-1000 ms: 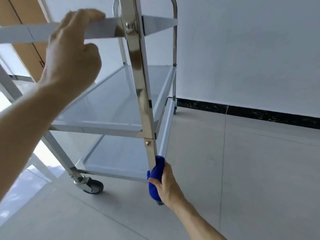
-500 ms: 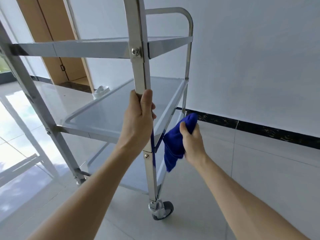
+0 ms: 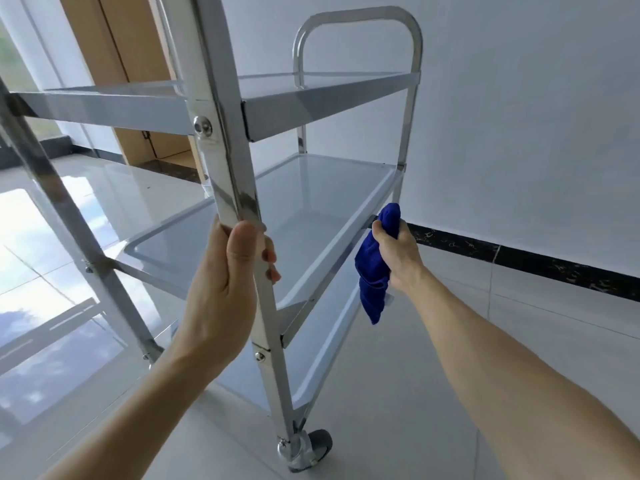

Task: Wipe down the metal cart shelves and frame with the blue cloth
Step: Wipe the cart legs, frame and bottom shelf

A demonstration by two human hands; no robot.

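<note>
A three-shelf metal cart (image 3: 325, 98) stands in front of me on castor wheels. My left hand (image 3: 228, 278) is wrapped around the near upright post (image 3: 221, 150), just above the middle shelf (image 3: 311, 209). My right hand (image 3: 394, 251) holds a bunched blue cloth (image 3: 372, 271) against the right side rail of the middle shelf, close to the far post. The cloth's lower end hangs loose below my fist. The bottom shelf (image 3: 332, 344) shows partly beneath.
A white wall (image 3: 519, 116) with a black skirting strip (image 3: 519, 258) runs close behind the cart on the right. A wooden door (image 3: 114, 64) is at the back left. The near castor wheel (image 3: 311, 448) rests on the glossy tiled floor (image 3: 398, 393).
My right hand rose from the foot of the near post and carried the cloth along the middle shelf's right rail toward the far post. My left hand dropped from the top shelf edge onto the near post.
</note>
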